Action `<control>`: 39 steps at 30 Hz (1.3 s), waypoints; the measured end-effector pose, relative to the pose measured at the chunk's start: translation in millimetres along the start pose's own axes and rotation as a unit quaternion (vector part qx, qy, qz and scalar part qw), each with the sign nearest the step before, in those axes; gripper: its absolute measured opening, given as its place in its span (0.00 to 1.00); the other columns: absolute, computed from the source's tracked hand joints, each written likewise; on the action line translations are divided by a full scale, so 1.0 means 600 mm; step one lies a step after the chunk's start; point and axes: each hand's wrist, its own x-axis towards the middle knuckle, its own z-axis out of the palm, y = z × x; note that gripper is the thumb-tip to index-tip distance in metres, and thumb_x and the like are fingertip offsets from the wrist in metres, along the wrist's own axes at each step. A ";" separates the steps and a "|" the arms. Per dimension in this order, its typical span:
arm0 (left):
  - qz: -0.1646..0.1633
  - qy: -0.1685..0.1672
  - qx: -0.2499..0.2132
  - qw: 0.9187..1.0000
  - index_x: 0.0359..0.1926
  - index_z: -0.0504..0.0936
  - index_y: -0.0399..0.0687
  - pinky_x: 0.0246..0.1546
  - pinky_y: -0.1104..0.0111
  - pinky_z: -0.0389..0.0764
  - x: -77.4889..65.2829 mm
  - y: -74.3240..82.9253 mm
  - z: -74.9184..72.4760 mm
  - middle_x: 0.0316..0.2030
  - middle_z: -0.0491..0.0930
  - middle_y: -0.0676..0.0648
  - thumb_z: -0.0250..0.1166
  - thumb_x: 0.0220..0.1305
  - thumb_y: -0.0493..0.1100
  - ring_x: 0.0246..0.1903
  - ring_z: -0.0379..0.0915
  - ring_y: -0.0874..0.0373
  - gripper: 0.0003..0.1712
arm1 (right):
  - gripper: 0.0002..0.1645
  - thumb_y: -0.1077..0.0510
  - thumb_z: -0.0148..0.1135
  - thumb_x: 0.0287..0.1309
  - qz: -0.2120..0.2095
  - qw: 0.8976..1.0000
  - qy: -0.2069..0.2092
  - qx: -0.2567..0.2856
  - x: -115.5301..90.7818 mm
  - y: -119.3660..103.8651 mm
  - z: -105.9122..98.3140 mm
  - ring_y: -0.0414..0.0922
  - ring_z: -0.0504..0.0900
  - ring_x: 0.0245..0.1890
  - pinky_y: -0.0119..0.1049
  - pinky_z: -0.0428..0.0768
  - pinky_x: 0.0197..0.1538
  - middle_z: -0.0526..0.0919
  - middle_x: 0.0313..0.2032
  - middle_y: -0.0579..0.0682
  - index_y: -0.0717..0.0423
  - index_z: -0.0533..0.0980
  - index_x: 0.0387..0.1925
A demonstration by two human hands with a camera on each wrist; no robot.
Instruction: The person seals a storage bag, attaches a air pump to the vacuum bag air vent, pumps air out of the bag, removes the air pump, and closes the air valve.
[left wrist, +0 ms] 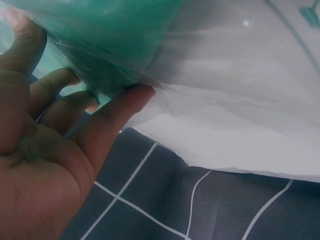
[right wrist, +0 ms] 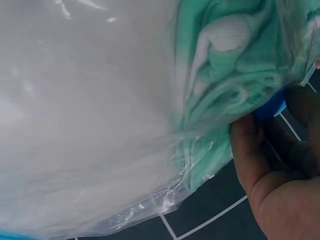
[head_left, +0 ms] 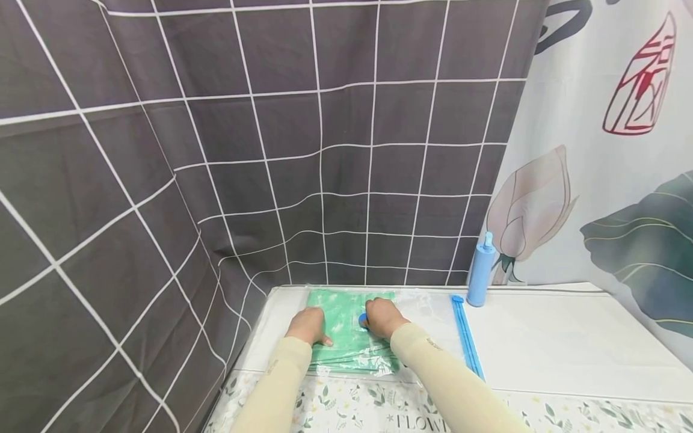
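A clear plastic storage bag [head_left: 433,307] lies flat on the white table, with folded green-and-white cloth [head_left: 343,334] inside its left part. My left hand [head_left: 308,326] rests at the left of the cloth; in the left wrist view its fingertips [left wrist: 142,95] touch the plastic, the fingers spread and slightly bent. Over the cloth's right side, my right hand [head_left: 383,317] pinches a round blue valve cap [head_left: 363,320] on the bag. The right wrist view shows this cap [right wrist: 271,106] partly hidden by the fingers. A blue zip strip [head_left: 468,337] runs along the bag's right end.
A blue cylindrical hand pump [head_left: 480,273] stands upright at the back, right of the bag. Bare white tabletop [head_left: 563,343] extends to the right. A flower-print cloth [head_left: 368,406] covers the front edge. Dark checked curtain [head_left: 346,168] hangs behind and at the left.
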 end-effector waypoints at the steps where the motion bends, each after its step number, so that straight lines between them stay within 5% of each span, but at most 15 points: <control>1: 0.000 -0.001 0.000 1.000 0.35 0.89 0.38 0.58 0.50 0.92 0.000 0.000 -0.001 0.31 0.87 0.44 0.91 0.42 0.50 0.33 0.80 0.51 0.26 | 0.25 0.38 0.80 0.69 0.001 1.000 0.000 0.002 0.001 0.001 0.001 0.51 0.91 0.38 0.47 0.95 0.49 0.88 0.31 0.50 0.57 0.87 0.42; 8: -0.001 -0.001 -0.003 1.000 0.38 0.90 0.38 0.60 0.49 0.92 -0.003 -0.001 0.000 0.33 0.88 0.43 0.90 0.41 0.50 0.35 0.82 0.49 0.27 | 0.29 0.35 0.70 0.75 0.038 0.997 -0.039 0.050 -0.002 -0.003 -0.007 0.49 0.90 0.39 0.49 0.95 0.53 0.89 0.35 0.50 0.59 0.88 0.48; 16: -0.004 -0.003 -0.014 1.000 0.38 0.90 0.36 0.60 0.48 0.92 -0.003 0.000 -0.002 0.33 0.87 0.42 0.91 0.40 0.49 0.35 0.82 0.49 0.28 | 0.26 0.38 0.73 0.75 0.024 0.999 -0.012 0.031 -0.004 -0.003 -0.004 0.53 0.92 0.38 0.50 0.95 0.49 0.86 0.31 0.51 0.59 0.85 0.44; 27: 0.011 0.003 0.020 1.000 0.37 0.90 0.44 0.56 0.49 0.92 0.082 -0.071 0.090 0.34 0.88 0.46 0.92 0.37 0.59 0.36 0.83 0.48 0.32 | 0.25 0.41 0.73 0.77 -0.009 1.000 -0.003 0.027 -0.014 -0.013 -0.023 0.57 0.91 0.46 0.53 0.94 0.56 0.88 0.38 0.57 0.60 0.83 0.54; 33: 0.017 0.004 0.004 1.000 0.38 0.91 0.39 0.58 0.49 0.92 0.050 -0.051 0.057 0.36 0.89 0.43 0.91 0.38 0.56 0.39 0.85 0.46 0.32 | 0.31 0.38 0.71 0.76 0.025 0.999 -0.028 0.039 -0.007 -0.004 -0.011 0.57 0.93 0.49 0.53 0.94 0.59 0.91 0.43 0.56 0.63 0.85 0.56; 39: -0.003 -0.006 -0.019 1.000 0.37 0.89 0.37 0.58 0.47 0.92 0.008 -0.008 0.005 0.33 0.87 0.43 0.92 0.39 0.49 0.35 0.82 0.48 0.28 | 0.32 0.34 0.73 0.74 0.045 0.998 -0.024 0.039 0.000 0.002 0.001 0.55 0.93 0.43 0.51 0.95 0.55 0.89 0.35 0.52 0.61 0.86 0.48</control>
